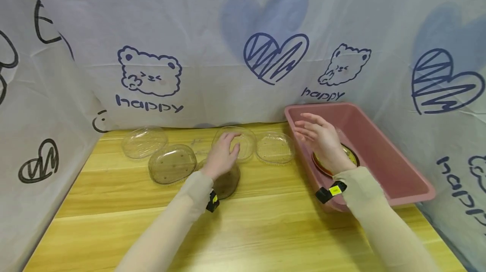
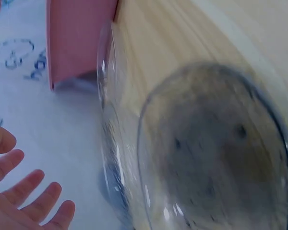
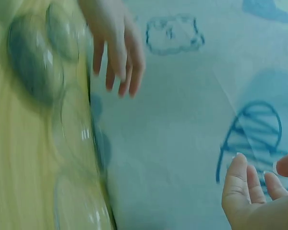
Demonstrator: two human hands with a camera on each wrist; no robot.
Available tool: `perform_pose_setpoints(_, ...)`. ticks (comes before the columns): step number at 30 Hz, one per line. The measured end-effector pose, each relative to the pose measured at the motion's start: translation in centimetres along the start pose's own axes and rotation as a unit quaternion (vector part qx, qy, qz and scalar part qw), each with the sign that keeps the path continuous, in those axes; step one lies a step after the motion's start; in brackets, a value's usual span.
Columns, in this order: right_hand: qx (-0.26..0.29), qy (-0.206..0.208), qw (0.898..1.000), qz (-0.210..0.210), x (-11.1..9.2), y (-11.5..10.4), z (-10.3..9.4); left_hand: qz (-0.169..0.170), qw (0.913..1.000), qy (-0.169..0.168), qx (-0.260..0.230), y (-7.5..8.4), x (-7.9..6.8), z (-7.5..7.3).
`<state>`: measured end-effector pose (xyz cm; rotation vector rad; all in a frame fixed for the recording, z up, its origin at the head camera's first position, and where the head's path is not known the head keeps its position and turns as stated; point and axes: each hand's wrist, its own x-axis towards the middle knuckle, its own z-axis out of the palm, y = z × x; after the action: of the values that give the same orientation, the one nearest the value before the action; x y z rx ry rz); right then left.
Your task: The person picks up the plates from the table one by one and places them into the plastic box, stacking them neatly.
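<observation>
My left hand [image 1: 222, 156] hovers over the middle of the table with its fingers loosely bent and nothing in them. Beneath it sits a dark-tinted clear plastic oval container [image 1: 228, 181], partly hidden by the hand and wrist. Just beyond the fingers is a clear plastic round piece [image 1: 247, 143]. In the left wrist view, that hand's spread fingers [image 2: 38, 194] are apart from the plastic piece [image 2: 206, 143]. My right hand [image 1: 320, 141] is raised over the left side of a pink tub [image 1: 383, 158], its fingers loosely curved around nothing. Under it, a round gold item with a dark rim [image 1: 351, 154] is partly covered.
On the table [image 1: 265, 230], a second tinted oval container [image 1: 172, 164] stands left of my left hand. A clear oval piece [image 1: 144, 142] lies behind it, and another [image 1: 275, 147] lies beside the tub. A printed white cloth [image 1: 212, 86] hangs behind the table.
</observation>
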<state>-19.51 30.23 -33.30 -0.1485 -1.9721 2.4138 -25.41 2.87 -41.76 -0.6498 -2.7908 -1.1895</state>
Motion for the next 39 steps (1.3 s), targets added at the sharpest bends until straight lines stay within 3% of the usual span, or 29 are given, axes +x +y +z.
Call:
perform_pose_setpoints(10,0.073,-0.003,0.997,0.022,-1.0,3.6,5.1,-0.080,0.9965,-0.009,-0.022,-4.3,0.8,-1.2)
perform_pose_setpoints(17,0.134,0.015,0.989,0.067,-0.5,7.3,7.8,-0.110,0.9933,-0.023,-0.029,-6.3,0.9,-1.2)
perform_pose_setpoints(22,0.193,0.033,0.975,0.105,0.1,9.8,8.2,-0.135,0.9888,-0.049,-0.039,-6.9,0.9,-1.0)
perform_pose_setpoints(26,0.207,0.043,0.970,0.121,0.3,11.2,8.2,-0.144,0.9861,-0.066,-0.050,-7.2,1.0,-0.9)
perform_pose_setpoints(39,0.193,0.060,0.970,0.138,0.4,13.3,8.5,-0.149,0.9813,-0.103,-0.066,-7.4,1.8,-1.3)
